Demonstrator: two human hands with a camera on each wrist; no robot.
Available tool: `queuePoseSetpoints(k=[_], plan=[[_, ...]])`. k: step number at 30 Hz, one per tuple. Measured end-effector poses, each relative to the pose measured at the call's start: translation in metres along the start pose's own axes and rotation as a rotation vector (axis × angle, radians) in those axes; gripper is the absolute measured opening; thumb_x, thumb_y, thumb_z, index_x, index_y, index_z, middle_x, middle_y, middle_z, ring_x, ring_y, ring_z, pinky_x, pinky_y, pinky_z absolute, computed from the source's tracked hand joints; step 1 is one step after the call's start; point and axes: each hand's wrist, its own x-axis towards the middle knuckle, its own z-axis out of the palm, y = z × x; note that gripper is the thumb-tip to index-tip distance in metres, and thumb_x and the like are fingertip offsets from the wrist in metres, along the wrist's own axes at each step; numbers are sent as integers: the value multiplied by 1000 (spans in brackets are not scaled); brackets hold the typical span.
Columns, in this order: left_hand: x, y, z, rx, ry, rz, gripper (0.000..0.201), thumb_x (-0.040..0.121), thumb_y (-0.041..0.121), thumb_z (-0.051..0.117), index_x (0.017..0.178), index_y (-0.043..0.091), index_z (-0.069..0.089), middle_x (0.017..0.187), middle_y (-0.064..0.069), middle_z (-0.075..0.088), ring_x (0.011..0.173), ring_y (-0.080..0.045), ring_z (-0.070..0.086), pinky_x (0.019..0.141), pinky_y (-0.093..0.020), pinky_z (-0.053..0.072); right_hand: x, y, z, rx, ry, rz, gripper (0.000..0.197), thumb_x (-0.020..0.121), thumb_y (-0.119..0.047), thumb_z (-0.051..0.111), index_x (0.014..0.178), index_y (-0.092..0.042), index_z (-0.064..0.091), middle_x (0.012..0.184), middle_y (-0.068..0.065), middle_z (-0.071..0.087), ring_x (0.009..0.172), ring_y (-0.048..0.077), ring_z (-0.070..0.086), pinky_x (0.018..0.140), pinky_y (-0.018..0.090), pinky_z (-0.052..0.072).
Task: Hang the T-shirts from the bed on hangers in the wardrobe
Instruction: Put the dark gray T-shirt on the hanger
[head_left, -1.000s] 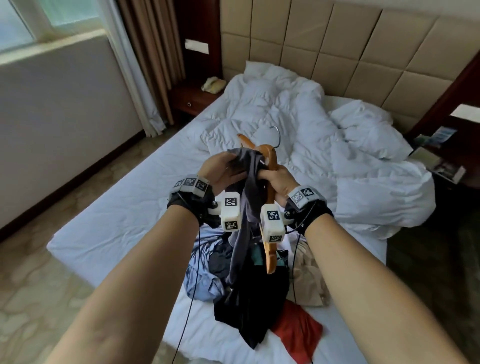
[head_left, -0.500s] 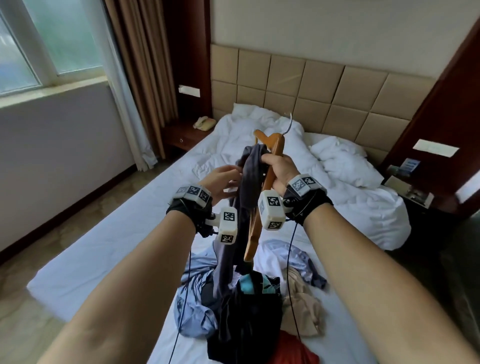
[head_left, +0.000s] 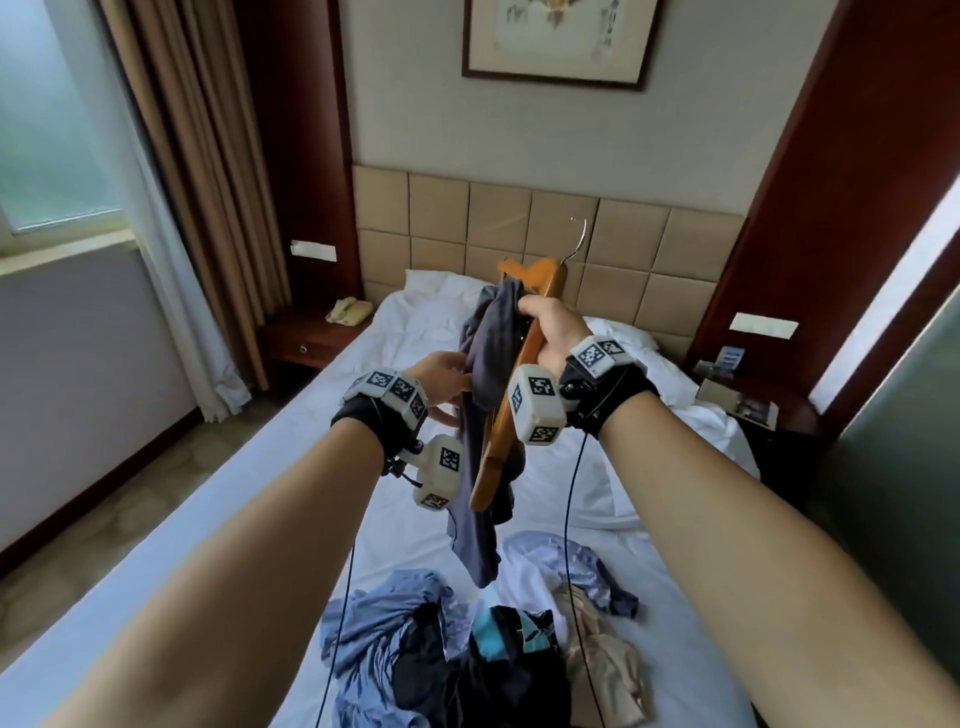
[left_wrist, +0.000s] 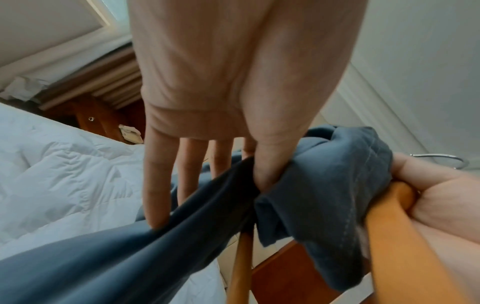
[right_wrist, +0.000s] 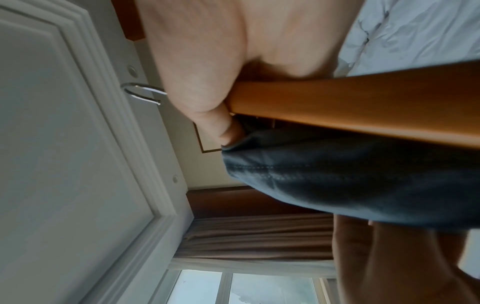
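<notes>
Gripping the wooden hanger (head_left: 524, 358) tight, the right hand (head_left: 553, 332) has its fingers wrapped round one arm of it, holding it tilted high over the bed (head_left: 291, 467), metal hook pointing up toward the far headboard (head_left: 623, 244). Draped over the hanger is the dark grey T-shirt (head_left: 488, 353), its long tail dangling down toward the near end of the mattress. Over on the left, the left hand (head_left: 441, 382) works the fabric: the wrist view shows the thumb (left_wrist: 270, 164) tucked into a fold and the fingers (left_wrist: 155, 185) stretched long against the cloth, so it looks like a pinch, though blur makes the exact hold hard to read. Below, at the near end of the bed, lies the pile of clothes (head_left: 467, 660), blues, blacks and a beige piece all jumbled. A telephone (head_left: 349, 310) sits on the far-left nightstand (head_left: 306, 343).
</notes>
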Motion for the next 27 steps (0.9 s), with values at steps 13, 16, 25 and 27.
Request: queuePoseSetpoints(k=[13,16,25,27], plan=[[-10,51,-48,-661,44,71,27,104,20,46,125,10,58,117,-15,64,89,-32,66,53,-45,59,-23,-2,-6,-346,-190,-117,22,78,-20,84,91,-9,69,95,12,74,93,28,72,100,49,53],[-16,60,-54,-707,26,85,14,104,19,45,106,13,58,99,-9,62,80,-26,63,50,-40,59,-30,5,-4,-470,-159,-118,22,73,-17,87,86,-12,70,92,12,74,94,29,73,99,50,54],[-32,67,-54,-845,-43,94,16,105,15,43,98,6,55,96,-14,60,87,-29,62,63,-49,60,-53,15,23,-556,-40,-73,31,80,-9,81,107,-3,67,105,19,73,96,33,72,85,49,60],[-34,64,-57,-855,-75,115,17,105,16,42,102,5,55,103,-16,60,95,-31,62,80,-51,56,-55,12,29,-537,34,-88,29,81,-10,77,107,-3,66,106,19,72,97,34,71,87,49,59]])
